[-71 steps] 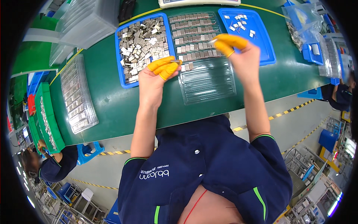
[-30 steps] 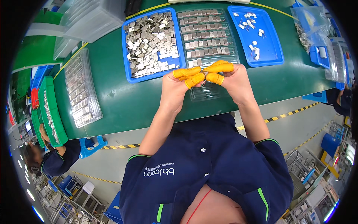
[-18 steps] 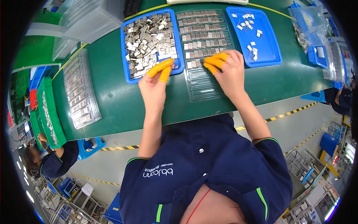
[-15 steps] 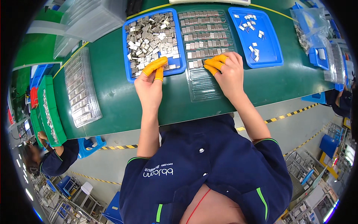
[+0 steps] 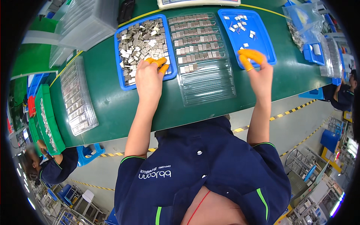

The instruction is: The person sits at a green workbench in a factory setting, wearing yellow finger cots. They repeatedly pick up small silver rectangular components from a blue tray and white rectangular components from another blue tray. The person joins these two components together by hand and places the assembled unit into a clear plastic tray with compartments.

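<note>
My left hand [image 5: 149, 77], with yellow finger cots on the fingertips, is over the near right corner of a blue tray [image 5: 120, 80] heaped with small silvery rectangular metal parts [image 5: 144, 39]. Its fingers are bent together; what is between them is hidden. My right hand [image 5: 258, 71], also in yellow cots, hovers at the near left side of another blue tray [image 5: 264, 41]. Thumb and forefinger look stretched out and slightly apart, blurred by motion. Between both stands a clear ribbed plastic tray [image 5: 208, 88], with rows of the metal parts and a short row [image 5: 188, 68] nearest me.
Small white pieces [image 5: 238, 24] lie scattered in the right blue tray. A filled clear tray [image 5: 78, 101] and a green bin [image 5: 48, 123] are at left, stacked clear trays [image 5: 88, 22] behind them. Bagged items [image 5: 305, 26] occupy the far right. Another person [image 5: 56, 167] works at left.
My right hand has left the clear tray's nearest row and moved right to the right blue tray. My left hand has lowered over the heaped parts. The whole view has shifted slightly.
</note>
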{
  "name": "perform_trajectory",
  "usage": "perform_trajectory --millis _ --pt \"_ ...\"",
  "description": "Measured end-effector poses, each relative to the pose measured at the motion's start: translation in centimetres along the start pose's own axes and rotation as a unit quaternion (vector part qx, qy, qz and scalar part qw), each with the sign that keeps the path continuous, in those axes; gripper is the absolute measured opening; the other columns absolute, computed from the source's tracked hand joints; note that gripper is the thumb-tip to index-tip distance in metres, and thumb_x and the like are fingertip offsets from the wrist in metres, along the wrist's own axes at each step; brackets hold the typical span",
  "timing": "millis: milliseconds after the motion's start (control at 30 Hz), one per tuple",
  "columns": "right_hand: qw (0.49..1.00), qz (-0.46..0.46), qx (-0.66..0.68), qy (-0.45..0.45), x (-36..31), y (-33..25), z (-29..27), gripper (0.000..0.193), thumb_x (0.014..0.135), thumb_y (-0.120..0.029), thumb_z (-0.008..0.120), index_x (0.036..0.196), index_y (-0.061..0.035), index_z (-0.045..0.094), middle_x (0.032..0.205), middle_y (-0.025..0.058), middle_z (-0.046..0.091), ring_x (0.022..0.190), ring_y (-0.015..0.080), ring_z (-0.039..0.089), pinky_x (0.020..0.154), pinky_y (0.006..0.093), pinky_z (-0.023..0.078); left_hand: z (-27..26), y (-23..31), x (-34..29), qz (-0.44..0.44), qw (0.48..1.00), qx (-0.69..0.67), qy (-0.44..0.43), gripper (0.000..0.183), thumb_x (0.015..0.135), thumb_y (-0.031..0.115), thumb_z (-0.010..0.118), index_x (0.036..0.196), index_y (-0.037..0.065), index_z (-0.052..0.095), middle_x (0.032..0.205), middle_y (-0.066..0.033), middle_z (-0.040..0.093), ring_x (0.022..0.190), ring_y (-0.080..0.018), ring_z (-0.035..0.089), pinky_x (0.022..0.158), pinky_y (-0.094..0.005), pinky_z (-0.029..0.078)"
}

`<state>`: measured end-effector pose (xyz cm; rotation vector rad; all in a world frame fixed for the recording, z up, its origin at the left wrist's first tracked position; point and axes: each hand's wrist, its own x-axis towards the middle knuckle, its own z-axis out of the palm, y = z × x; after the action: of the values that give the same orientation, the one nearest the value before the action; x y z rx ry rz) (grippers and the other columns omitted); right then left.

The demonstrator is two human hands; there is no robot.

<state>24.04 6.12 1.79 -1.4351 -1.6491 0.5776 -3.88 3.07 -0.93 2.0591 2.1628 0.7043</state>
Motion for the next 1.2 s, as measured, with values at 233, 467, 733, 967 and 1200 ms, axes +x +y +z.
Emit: perform_trajectory --millis 233,467,733,967,1200 --pt "0.986 0.08 -0.148 0.015 5.6 6.0 -1.3 0.019 0.079 -0.013 0.063 0.097 -0.0082 0.069 0.097 0.0143 0.065 0.092 0.0285 0.058 0.082 0.0328 0.044 -0.5 0.4 0.0 0.049 0.998 0.038 0.001 0.015 0.066 0.011 0.072 0.07 -0.002 0.066 0.071 -0.0159 0.059 0.073 -0.0296 0.058 0.065 -0.0403 0.048" --pt "0.945 0.04 -0.323 0.038 9.8 11.1 -0.3 0.018 0.08 -0.013 0.061 0.095 -0.0069 0.068 0.096 0.0149 0.065 0.087 0.0298 0.061 0.076 0.0366 0.047 -1.0 0.8 0.4 -0.008 0.999 0.011 -0.05 0.012 0.068 0.006 0.069 0.076 -0.002 0.066 0.075 -0.015 0.061 0.077 -0.0283 0.057 0.068 -0.0387 0.048" --pt "0.967 0.089 -0.231 0.057 9.6 10.5 -0.6 0.017 0.074 -0.013 0.069 0.088 -0.0035 0.066 0.085 0.0112 0.067 0.079 0.0245 0.065 0.072 0.0329 0.05 -0.5 -0.9 0.4 0.01 0.998 -0.03 -0.05 0.015 0.068 0.009 0.072 0.077 -0.003 0.067 0.074 -0.0168 0.058 0.068 -0.0304 0.056 0.063 -0.0398 0.046" --pt "0.985 0.076 0.08 0.133 6.6 4.9 -1.8 0.019 0.076 -0.005 0.07 0.093 0.0028 0.065 0.084 0.0098 0.068 0.078 0.0142 0.065 0.071 0.0248 0.05 -2.3 0.2 0.8 -0.058 0.976 -0.207 0.024 0.014 0.071 0.006 0.071 0.085 0.002 0.068 0.083 -0.0077 0.063 0.072 -0.0167 0.057 0.066 -0.0289 0.046" --pt "0.909 0.151 0.375 -0.095 -0.9 -5.6 4.7 0.022 0.078 0.001 0.066 0.1 0.0045 0.064 0.093 0.0103 0.067 0.085 0.0151 0.063 0.079 0.0248 0.05 -1.3 3.8 -0.5 -0.209 0.66 -0.722 -0.009 0.03 0.083 0.005 0.063 0.112 -0.001 0.058 0.102 -0.0067 0.063 0.089 -0.0117 0.058 0.08 -0.0239 0.046"
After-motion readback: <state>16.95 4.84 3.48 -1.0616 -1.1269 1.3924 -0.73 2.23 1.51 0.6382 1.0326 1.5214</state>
